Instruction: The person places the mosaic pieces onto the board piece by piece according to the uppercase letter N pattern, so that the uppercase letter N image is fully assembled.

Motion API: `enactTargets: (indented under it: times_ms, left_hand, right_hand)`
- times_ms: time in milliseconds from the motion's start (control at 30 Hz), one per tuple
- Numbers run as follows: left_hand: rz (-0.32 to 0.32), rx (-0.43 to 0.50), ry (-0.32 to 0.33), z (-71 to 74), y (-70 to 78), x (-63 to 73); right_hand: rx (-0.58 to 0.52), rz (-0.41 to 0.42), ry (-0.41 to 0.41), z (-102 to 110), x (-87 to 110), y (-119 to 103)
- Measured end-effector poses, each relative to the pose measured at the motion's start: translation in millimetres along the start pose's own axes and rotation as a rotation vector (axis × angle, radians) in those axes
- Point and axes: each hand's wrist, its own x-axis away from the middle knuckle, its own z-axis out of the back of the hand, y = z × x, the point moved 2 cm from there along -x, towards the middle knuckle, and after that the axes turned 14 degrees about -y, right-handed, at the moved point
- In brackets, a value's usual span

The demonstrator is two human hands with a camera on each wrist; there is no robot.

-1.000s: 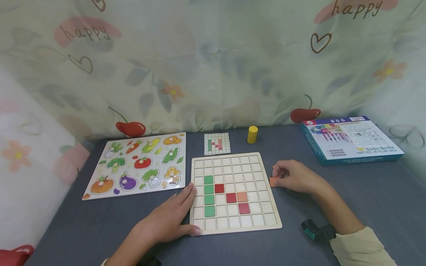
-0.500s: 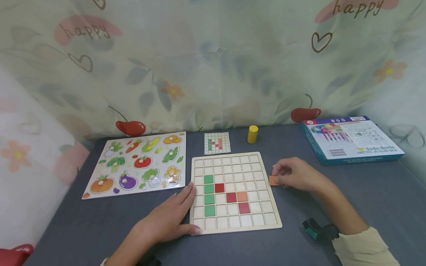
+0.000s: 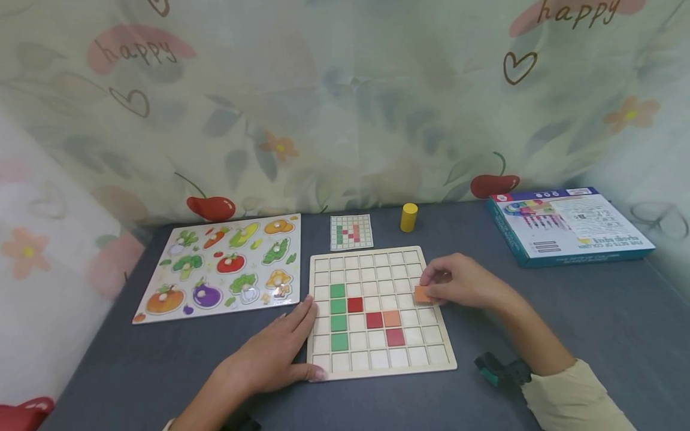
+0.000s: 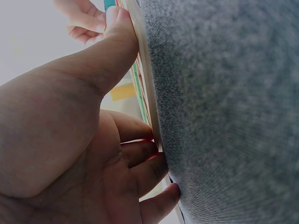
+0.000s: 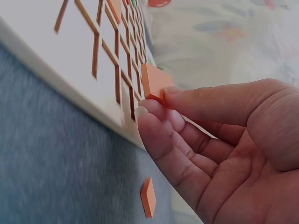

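My right hand (image 3: 468, 282) pinches an orange square tile (image 3: 422, 294) between thumb and fingers, above the right side of a wooden grid board (image 3: 353, 276). In the right wrist view, the held tile (image 5: 157, 83) is tilted close to the board. My left hand (image 3: 272, 347) rests along the board's left edge, with its fingers extended and its thumb at the near corner. Several green tiles (image 3: 338, 306) form a column in the grid. Red tiles (image 3: 374, 320) step down diagonally, and one orange tile (image 3: 392, 318) lies beside them.
Another orange tile (image 5: 148, 198) lies on the cloth below my right hand. Behind the board are a small pattern card (image 3: 351, 232) and a yellow cylinder (image 3: 409, 218). A vegetable puzzle (image 3: 218, 269) lies left, and a flat box (image 3: 574, 226) lies back right.
My right hand has moved left from beside the board to above its right columns, carrying the orange tile. My left hand stays at the board's edge.
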Motion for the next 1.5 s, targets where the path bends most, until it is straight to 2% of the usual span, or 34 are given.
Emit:
enactTargets:
  times_ms: [233,567,733,867,1000,1100,1233,1367,1500]
  left_hand:
    - [0.001,-0.002,0.0,0.0,-0.5,-0.6]
    - [0.001,0.004,-0.001,0.5,0.3,0.6]
    - [0.004,-0.005,-0.006,0.3,-0.7,0.2]
    - [0.0,0.004,-0.003,0.6,0.0,0.4]
    - [-0.002,0.005,-0.001,0.6,0.4,0.3]
    - [-0.001,0.001,0.0,0.4,0.3,0.1]
    - [0.002,-0.002,0.001,0.5,0.2,0.2]
    - [0.004,0.001,0.001,0.3,-0.1,-0.2]
    - [0.003,0.002,0.0,0.2,-0.1,-0.1]
  right_hand:
    - [0.037,0.024,-0.003,-7.2,-12.9,-8.1]
    - [0.064,0.009,-0.005,-23.4,-32.4,-19.1]
    - [0.168,0.032,0.015,-33.7,-36.5,-27.0]
    - [0.239,0.012,0.047,-38.6,-36.3,-32.2]
    - [0.323,0.003,0.045,-42.5,-34.0,-34.0]
    - [0.409,0.051,0.046,-43.7,-30.3,-33.8]
    - [0.486,0.162,0.059,-42.9,-23.8,-32.0]
    - [0.493,0.227,0.081,-37.8,-16.2,-26.2]
    - [0.463,0.166,0.143,-25.4,-6.7,-14.7]
